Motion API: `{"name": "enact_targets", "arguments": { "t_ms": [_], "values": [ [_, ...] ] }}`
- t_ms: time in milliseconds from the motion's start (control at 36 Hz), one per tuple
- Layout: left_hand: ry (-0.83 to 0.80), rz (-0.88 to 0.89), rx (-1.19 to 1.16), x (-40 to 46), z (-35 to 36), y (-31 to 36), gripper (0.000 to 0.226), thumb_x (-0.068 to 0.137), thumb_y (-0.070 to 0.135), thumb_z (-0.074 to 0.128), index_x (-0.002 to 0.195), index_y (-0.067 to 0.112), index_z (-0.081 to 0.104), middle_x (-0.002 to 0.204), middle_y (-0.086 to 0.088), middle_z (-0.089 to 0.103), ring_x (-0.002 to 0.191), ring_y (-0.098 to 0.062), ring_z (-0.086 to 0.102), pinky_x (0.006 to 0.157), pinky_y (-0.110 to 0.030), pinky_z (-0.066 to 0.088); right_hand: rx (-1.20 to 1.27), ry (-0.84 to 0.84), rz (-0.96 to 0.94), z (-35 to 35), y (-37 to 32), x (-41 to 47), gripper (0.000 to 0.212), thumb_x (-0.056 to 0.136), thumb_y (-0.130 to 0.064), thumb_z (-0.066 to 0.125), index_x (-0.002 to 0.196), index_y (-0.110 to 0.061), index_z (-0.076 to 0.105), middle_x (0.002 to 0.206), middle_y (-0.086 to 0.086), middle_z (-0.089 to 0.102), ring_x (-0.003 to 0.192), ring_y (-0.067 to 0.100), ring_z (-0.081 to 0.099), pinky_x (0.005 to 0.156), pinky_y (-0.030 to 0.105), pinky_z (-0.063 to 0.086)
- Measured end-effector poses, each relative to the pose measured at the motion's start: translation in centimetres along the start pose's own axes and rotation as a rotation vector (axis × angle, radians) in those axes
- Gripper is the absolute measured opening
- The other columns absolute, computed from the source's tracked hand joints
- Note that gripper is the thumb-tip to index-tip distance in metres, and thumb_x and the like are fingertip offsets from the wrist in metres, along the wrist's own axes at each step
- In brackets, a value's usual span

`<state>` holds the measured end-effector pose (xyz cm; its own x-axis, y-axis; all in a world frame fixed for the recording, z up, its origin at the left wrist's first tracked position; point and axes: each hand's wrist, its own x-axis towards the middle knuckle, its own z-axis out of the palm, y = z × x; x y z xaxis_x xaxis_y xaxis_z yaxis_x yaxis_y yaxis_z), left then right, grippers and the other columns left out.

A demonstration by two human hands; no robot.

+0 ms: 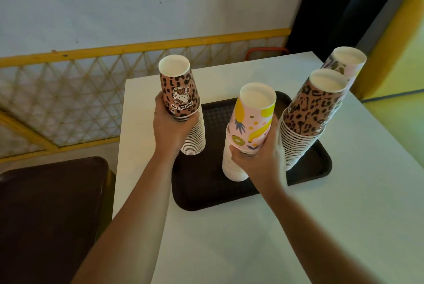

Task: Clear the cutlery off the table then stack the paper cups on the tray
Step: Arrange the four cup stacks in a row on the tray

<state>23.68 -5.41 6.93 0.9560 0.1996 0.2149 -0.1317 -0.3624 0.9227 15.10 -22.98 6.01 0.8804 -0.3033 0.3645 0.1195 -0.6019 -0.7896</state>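
Observation:
A dark brown tray (206,194) lies on the white table (321,226). Upside-down stacks of paper cups stand on it. My left hand (171,124) grips the leopard-print stack (181,90) at the tray's left edge. My right hand (261,157) grips the fruit-print stack (251,118) in the tray's middle. A second leopard-print stack (312,113) stands on the tray's right side, untouched. Behind it a further stack (346,63) with a pale pink side rises near the table's far right corner; its base is hidden. No cutlery shows on the table.
A dark brown seat (50,214) sits below the table's left edge. A yellow-framed lattice railing (68,100) runs along the wall behind. A yellow wall panel (399,54) stands at the right. A red frame (266,50) peeks behind the table's far edge.

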Motion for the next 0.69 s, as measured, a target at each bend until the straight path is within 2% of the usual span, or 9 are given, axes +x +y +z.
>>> {"name": "enact_targets", "arguments": {
  "t_ms": [167, 222, 278, 333, 417, 500, 556, 611, 695],
  "values": [
    [0.051, 0.002, 0.026, -0.1, 0.1, -0.1, 0.082, 0.067, 0.023, 0.083, 0.135, 0.014, 0.039, 0.132, -0.001, 0.054, 0.120, -0.016, 0.052, 0.097, -0.029, 0.046, 0.033, -0.037, -0.025, -0.7, -0.2, -0.4, 0.095, 0.064, -0.039, 0.080, 0.141, -0.017, 0.028, 0.138, -0.003, 0.044, 0.127, 0.007, 0.042, 0.093, 0.011, 0.039],
    [0.135, 0.014, 0.025, -1.3, 0.3, 0.6, 0.091, 0.067, 0.029, 0.083, 0.141, 0.014, 0.031, 0.142, -0.005, 0.041, 0.132, -0.015, 0.039, 0.107, -0.016, 0.035, 0.036, 0.029, -0.080, -1.8, -0.5, -0.9, 0.086, 0.071, -0.045, 0.071, 0.140, -0.021, 0.028, 0.139, -0.008, 0.038, 0.129, -0.003, 0.035, 0.098, 0.007, 0.035],
    [0.242, 0.050, 0.008, -3.4, 0.6, 1.9, 0.096, 0.070, 0.035, 0.081, 0.144, 0.009, 0.026, 0.147, -0.009, 0.031, 0.137, -0.014, 0.028, 0.099, 0.005, 0.021, 0.000, 0.175, -0.147, -3.2, -0.3, -1.5, 0.075, 0.076, -0.042, 0.066, 0.137, -0.018, 0.029, 0.137, -0.002, 0.037, 0.130, 0.003, 0.034, 0.102, 0.010, 0.034],
    [0.290, 0.145, -0.043, -5.8, 1.2, 3.1, 0.096, 0.072, 0.049, 0.073, 0.143, 0.008, 0.024, 0.146, -0.008, 0.031, 0.138, -0.018, 0.029, 0.108, -0.006, 0.023, -0.007, 0.304, -0.141, -4.5, 0.2, -2.0, 0.067, 0.078, -0.038, 0.065, 0.132, -0.017, 0.031, 0.136, 0.007, 0.037, 0.129, 0.012, 0.035, 0.102, 0.020, 0.039],
    [0.111, 0.208, -0.150, -8.2, 2.8, 3.5, 0.091, 0.073, 0.049, 0.070, 0.142, 0.016, 0.021, 0.147, -0.003, 0.031, 0.139, -0.015, 0.030, 0.115, -0.033, 0.030, 0.021, 0.395, -0.001, -6.1, 1.8, -1.8, 0.070, 0.076, -0.036, 0.067, 0.133, -0.020, 0.029, 0.139, 0.012, 0.031, 0.127, 0.011, 0.036, 0.098, 0.018, 0.041],
    [-0.141, 0.123, -0.180, -9.1, 4.3, 4.6, 0.101, 0.063, 0.051, 0.073, 0.142, 0.027, 0.016, 0.150, 0.007, 0.027, 0.138, -0.002, 0.027, 0.110, -0.008, 0.027, -0.013, 0.273, 0.178, -6.9, 4.6, -1.2, 0.084, 0.074, -0.026, 0.076, 0.141, -0.019, 0.025, 0.144, 0.007, 0.028, 0.123, 0.007, 0.039, 0.096, 0.018, 0.041],
    [-0.236, 0.086, -0.181, -8.9, 5.1, 4.8, 0.113, 0.055, 0.044, 0.083, 0.144, 0.021, 0.018, 0.149, 0.003, 0.031, 0.131, 0.003, 0.034, 0.103, -0.005, 0.034, -0.022, 0.123, 0.253, -6.8, 6.8, -0.8, 0.089, 0.073, -0.020, 0.077, 0.143, -0.022, 0.023, 0.147, 0.002, 0.028, 0.128, 0.012, 0.039, 0.100, 0.033, 0.043],
    [-0.272, 0.084, -0.151, -8.5, 5.8, 4.6, 0.117, 0.052, 0.035, 0.088, 0.145, 0.012, 0.021, 0.145, -0.003, 0.039, 0.128, -0.002, 0.041, 0.104, -0.015, 0.040, 0.007, 0.033, 0.291, -6.3, 8.4, -0.6, 0.091, 0.071, -0.019, 0.079, 0.142, -0.027, 0.023, 0.146, -0.002, 0.034, 0.130, 0.019, 0.041, 0.101, 0.048, 0.044],
    [-0.272, 0.097, -0.080, -8.3, 6.5, 4.0, 0.104, 0.053, 0.050, 0.078, 0.139, 0.012, 0.035, 0.134, -0.003, 0.051, 0.124, -0.014, 0.051, 0.102, -0.037, 0.047, 0.038, 0.012, 0.300, -5.5, 9.4, 0.1, 0.090, 0.066, -0.018, 0.082, 0.138, -0.027, 0.029, 0.137, -0.001, 0.047, 0.122, 0.020, 0.050, 0.091, 0.052, 0.050]
  ]
}}
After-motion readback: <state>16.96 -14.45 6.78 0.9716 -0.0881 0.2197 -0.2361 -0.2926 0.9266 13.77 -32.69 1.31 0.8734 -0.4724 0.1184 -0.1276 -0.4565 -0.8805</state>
